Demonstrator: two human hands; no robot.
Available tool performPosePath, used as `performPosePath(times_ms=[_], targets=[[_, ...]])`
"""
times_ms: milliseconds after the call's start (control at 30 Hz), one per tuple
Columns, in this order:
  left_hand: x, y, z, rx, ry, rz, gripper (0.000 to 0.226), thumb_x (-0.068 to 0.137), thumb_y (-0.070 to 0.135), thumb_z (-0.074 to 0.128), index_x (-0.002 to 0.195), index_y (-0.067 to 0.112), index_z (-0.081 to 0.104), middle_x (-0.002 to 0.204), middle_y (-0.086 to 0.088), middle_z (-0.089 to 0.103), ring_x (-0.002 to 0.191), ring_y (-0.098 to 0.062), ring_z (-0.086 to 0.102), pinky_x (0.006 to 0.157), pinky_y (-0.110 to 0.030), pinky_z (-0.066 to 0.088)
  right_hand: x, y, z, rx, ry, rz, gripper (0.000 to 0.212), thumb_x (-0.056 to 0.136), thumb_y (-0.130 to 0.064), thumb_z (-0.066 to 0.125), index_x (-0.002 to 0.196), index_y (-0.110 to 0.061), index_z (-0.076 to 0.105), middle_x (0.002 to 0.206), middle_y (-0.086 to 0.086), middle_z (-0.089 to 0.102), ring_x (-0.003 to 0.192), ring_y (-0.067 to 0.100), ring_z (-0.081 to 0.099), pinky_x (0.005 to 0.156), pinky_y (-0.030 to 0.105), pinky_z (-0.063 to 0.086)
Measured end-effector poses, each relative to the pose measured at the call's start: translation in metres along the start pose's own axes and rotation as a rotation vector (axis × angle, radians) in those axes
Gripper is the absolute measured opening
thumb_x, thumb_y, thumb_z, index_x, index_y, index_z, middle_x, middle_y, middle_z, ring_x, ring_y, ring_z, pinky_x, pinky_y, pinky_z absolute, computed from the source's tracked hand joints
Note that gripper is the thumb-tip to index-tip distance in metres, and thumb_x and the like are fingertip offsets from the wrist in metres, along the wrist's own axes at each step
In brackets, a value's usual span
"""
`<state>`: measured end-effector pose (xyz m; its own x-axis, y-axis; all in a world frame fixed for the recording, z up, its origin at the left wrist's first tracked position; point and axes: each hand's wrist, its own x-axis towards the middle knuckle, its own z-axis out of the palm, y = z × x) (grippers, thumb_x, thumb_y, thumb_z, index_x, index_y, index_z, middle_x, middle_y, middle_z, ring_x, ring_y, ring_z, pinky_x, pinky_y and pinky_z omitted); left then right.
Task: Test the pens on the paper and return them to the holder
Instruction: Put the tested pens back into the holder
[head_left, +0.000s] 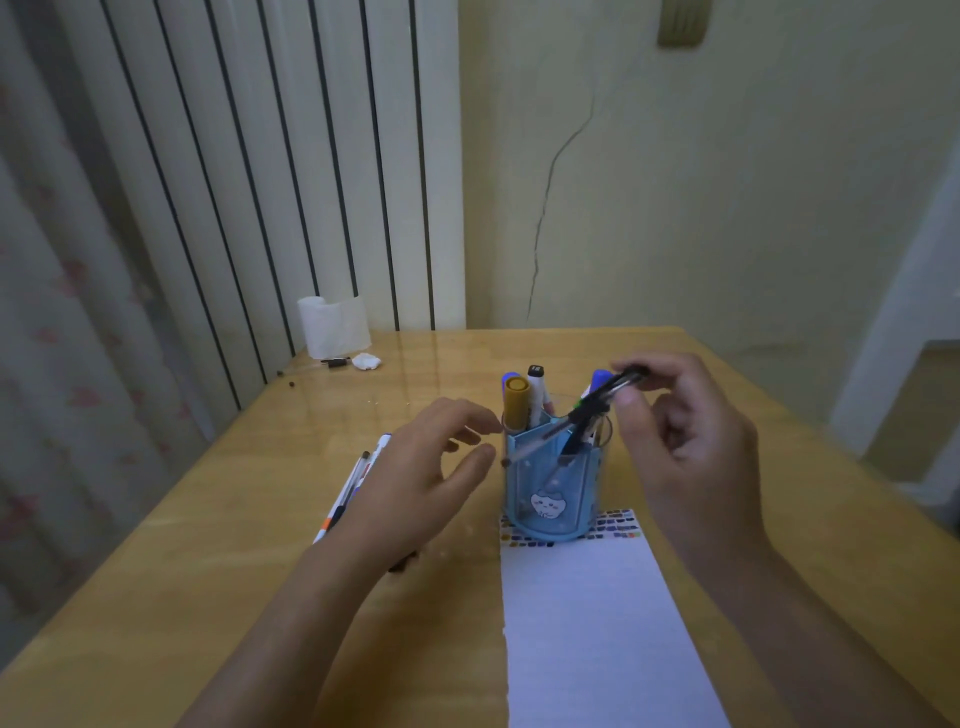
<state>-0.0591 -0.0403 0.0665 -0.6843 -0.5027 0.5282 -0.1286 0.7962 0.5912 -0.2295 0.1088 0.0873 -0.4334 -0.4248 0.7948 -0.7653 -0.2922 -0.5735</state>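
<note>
A blue translucent pen holder (553, 493) stands on the top edge of a white paper sheet (597, 623). Several markers stick up from it, one with a mustard cap (517, 397). My right hand (691, 452) pinches the top ends of a couple of dark pens (587, 415) that slant down to the left across the holder's rim, their tips blurred. My left hand (415, 483) hovers just left of the holder, fingers relaxed and holding nothing. Beneath that hand, more pens (358, 478) lie on the wooden table (208, 597).
A toilet paper roll (332, 325), a crumpled tissue (366, 361) and a small dark item sit at the table's far left corner. A striped curtain hangs on the left, a wall stands behind, and the table's right edge drops off close to my right arm.
</note>
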Motion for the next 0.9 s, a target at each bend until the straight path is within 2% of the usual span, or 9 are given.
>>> performPosePath(times_ms=[133, 233, 367, 533, 667, 800, 900], targets=[[0.0, -0.008, 0.004, 0.092, -0.057, -0.029, 0.028, 0.098, 0.027, 0.056, 0.124, 0.038, 0.055, 0.122, 0.026, 0.052, 0.114, 0.007, 0.051, 0.091, -0.016, 0.046, 0.003, 0.001, -0.003, 0.022, 0.059, 0.008, 0.019, 0.095, -0.021, 0.058, 0.11, -0.03, 0.065, 0.077, -0.001, 0.059, 0.049, 0.01, 0.041, 0.053, 0.017, 0.029], [-0.001, -0.011, 0.004, 0.108, -0.079, -0.042, 0.034, 0.098, 0.029, 0.056, 0.13, 0.039, 0.05, 0.126, 0.026, 0.051, 0.119, 0.006, 0.049, 0.095, -0.021, 0.046, 0.004, 0.001, -0.005, 0.042, 0.093, 0.007, 0.02, 0.097, -0.019, 0.055, 0.112, -0.03, 0.063, 0.083, -0.008, 0.061, 0.048, 0.012, 0.038, 0.051, 0.019, 0.029], [-0.001, -0.012, 0.002, 0.111, -0.091, -0.045, 0.038, 0.098, 0.028, 0.055, 0.133, 0.043, 0.049, 0.128, 0.027, 0.05, 0.118, 0.007, 0.048, 0.096, -0.022, 0.046, 0.007, 0.002, -0.01, 0.084, 0.156, 0.03, 0.02, 0.101, -0.016, 0.054, 0.116, -0.029, 0.06, 0.093, -0.014, 0.061, 0.051, 0.024, 0.041, 0.05, 0.027, 0.031], [0.0, -0.012, -0.001, 0.103, -0.102, -0.051, 0.036, 0.1, 0.023, 0.052, 0.13, 0.043, 0.053, 0.126, 0.026, 0.053, 0.117, 0.006, 0.05, 0.096, -0.023, 0.046, 0.006, 0.005, -0.006, -0.013, 0.107, 0.019, 0.028, 0.097, -0.013, 0.062, 0.117, -0.032, 0.056, 0.093, -0.015, 0.063, 0.051, 0.017, 0.047, 0.052, 0.032, 0.038], [0.0, -0.012, -0.005, 0.101, -0.107, -0.053, 0.038, 0.101, 0.016, 0.047, 0.128, 0.041, 0.056, 0.121, 0.024, 0.059, 0.119, 0.001, 0.052, 0.098, -0.028, 0.046, 0.002, 0.004, -0.002, -0.088, 0.014, -0.016, 0.025, 0.095, -0.018, 0.066, 0.11, -0.034, 0.055, 0.095, -0.018, 0.064, 0.054, 0.015, 0.051, 0.054, 0.023, 0.037], [0.001, -0.013, -0.005, 0.11, -0.112, -0.057, 0.04, 0.101, 0.015, 0.046, 0.129, 0.042, 0.055, 0.12, 0.024, 0.06, 0.119, 0.004, 0.052, 0.1, -0.029, 0.046, 0.001, 0.005, 0.0, -0.212, -0.068, -0.067, 0.016, 0.093, -0.012, 0.069, 0.102, -0.025, 0.066, 0.08, -0.03, 0.056, 0.057, 0.012, 0.05, 0.057, 0.012, 0.033], [0.003, -0.015, -0.006, 0.126, -0.115, -0.056, 0.042, 0.101, 0.014, 0.045, 0.129, 0.043, 0.056, 0.12, 0.024, 0.061, 0.117, 0.006, 0.051, 0.101, -0.03, 0.046, 0.002, 0.006, 0.001, -0.249, -0.078, -0.082, 0.015, 0.091, -0.012, 0.069, 0.097, -0.025, 0.068, 0.088, -0.025, 0.056, 0.057, 0.013, 0.051, 0.059, 0.017, 0.04]])
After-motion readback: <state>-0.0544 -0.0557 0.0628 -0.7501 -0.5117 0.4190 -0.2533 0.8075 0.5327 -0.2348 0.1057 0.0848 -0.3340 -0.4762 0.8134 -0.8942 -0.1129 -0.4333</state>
